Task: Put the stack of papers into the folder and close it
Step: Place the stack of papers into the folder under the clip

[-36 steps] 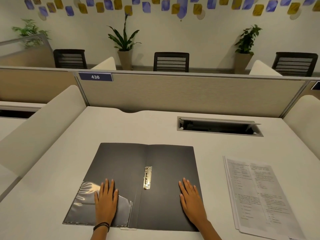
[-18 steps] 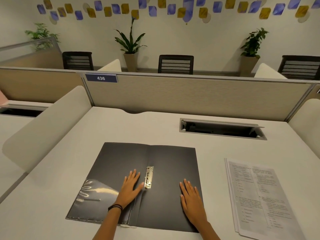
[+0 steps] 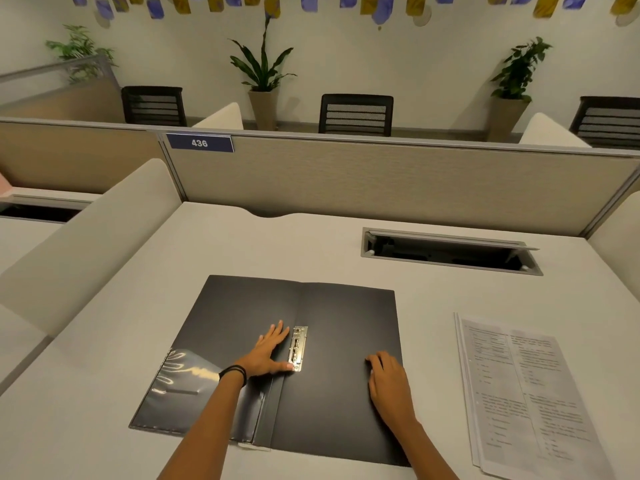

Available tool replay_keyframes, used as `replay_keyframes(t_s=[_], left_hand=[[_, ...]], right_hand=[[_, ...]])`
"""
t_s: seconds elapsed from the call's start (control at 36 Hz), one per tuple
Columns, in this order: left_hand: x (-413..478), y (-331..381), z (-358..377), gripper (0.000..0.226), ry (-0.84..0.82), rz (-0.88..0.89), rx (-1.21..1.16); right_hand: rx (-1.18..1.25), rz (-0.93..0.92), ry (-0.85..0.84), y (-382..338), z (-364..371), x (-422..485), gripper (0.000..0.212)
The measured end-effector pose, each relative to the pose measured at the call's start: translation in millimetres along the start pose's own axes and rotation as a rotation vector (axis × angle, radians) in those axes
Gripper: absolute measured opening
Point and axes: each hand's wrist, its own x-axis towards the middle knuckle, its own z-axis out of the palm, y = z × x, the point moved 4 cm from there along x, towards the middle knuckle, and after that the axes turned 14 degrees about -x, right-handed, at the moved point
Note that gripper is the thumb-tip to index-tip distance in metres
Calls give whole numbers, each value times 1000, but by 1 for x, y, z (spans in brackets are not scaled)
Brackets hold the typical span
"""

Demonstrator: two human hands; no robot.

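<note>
Left hand (image 3: 268, 351) has slid, flat and empty, beside clip (image 3: 298, 348); papers (image 3: 526, 400) lie apart.

Matt folder (image 3: 346, 341) — shiny metal clip (image 3: 298, 348)

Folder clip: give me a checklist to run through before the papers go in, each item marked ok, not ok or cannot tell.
1. Folder lies open and flat on the desk: ok.
2. Metal clip at the spine is within reach, left hand beside it with the thumb at its near end: ok.
3. Clip released and ready to take sheets: cannot tell.
4. Right hand rests on the right cover, steadying it: ok.
5. Stack of papers lies on the desk right of the folder, apart from it, not yet picked up: ok.
6. Right cover free for the papers: not ok, the right hand is on it.
</note>
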Motion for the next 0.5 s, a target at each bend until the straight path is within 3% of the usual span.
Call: replay_keyframes(t_s=[0.17,0.31,0.5], left_hand=[[11,-1,-8,111,-8,-46,77],[23,-2,-13,124,-12,-82,166],[36,-12,-15,133,-16,-71,239]], right_hand=[[-19,14,6,4,-3,14,8],[64,50,-70,12,-1,27,18],[26,92,-149,21,5,49,13]])
